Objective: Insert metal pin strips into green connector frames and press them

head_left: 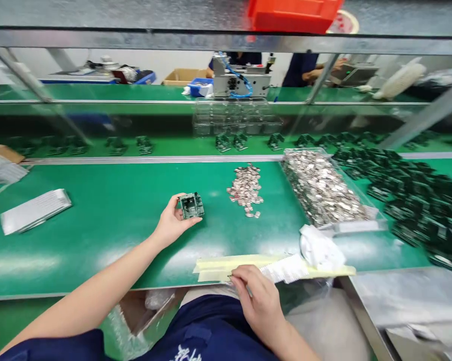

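Observation:
My left hand (174,220) grips a small dark green plastic housing (192,205) by its sides above the green bench, its hollow side facing me. Low at the bench's front edge, my right hand (256,296) is closed in a pinch, with a tiny dark tip showing at the fingertips; what it is I cannot make out. Beneath those fingers runs pale yellow tape (218,268) along the edge. Beyond the hands lies a loose pile of small silvery metal pieces (246,188). A clear tray (378,220) to the right is heaped with similar pieces.
Many dark green housings (429,200) crowd the right side, and several more stand along the far belt (181,145). A crumpled white cloth (319,248) rests by the tray. Folded paper (36,210) lies at left. Overhead is a metal shelf (136,37) with a red bin (293,15). Co-workers sit beyond.

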`<action>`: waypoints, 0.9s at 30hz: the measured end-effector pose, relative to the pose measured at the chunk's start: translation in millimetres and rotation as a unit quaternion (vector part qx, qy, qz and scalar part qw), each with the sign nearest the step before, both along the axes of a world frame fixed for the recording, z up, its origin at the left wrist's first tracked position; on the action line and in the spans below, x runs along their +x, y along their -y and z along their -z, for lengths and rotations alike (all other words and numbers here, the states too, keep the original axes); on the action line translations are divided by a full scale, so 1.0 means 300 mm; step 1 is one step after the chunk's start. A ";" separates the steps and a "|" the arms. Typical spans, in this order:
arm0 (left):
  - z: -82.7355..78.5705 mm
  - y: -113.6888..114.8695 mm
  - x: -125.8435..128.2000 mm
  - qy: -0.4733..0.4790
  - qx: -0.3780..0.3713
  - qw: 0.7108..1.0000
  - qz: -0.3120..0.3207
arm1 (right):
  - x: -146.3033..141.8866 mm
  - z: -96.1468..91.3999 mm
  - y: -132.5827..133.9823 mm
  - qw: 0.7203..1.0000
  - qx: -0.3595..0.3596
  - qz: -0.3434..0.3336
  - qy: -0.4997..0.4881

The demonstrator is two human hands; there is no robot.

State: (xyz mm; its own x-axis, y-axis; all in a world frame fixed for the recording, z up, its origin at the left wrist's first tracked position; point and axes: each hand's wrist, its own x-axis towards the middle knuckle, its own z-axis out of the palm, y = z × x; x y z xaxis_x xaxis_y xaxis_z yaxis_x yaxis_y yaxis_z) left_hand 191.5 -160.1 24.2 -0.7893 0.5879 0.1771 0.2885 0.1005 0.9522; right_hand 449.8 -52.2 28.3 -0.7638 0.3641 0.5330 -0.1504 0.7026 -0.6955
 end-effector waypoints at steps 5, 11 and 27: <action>-0.074 -0.255 0.264 0.085 0.073 0.981 0.156 | 0.109 -0.095 -0.113 0.957 -0.228 0.178 -0.014; -0.093 -0.423 0.475 0.193 0.106 0.904 0.366 | 0.220 -0.140 -0.204 0.908 -0.265 0.315 -0.082; -0.044 -0.406 0.495 0.176 0.085 0.866 0.461 | 0.144 -0.123 -0.185 0.903 -0.293 0.314 -0.004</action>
State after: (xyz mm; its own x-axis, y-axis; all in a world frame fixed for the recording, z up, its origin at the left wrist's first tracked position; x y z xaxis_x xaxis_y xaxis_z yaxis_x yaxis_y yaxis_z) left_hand 340.1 -38.4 37.5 -0.0218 0.9857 0.1669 -0.1405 -0.1683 0.9757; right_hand 493.1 3.3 65.3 -0.3048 0.9458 0.1121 0.1439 0.1621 -0.9762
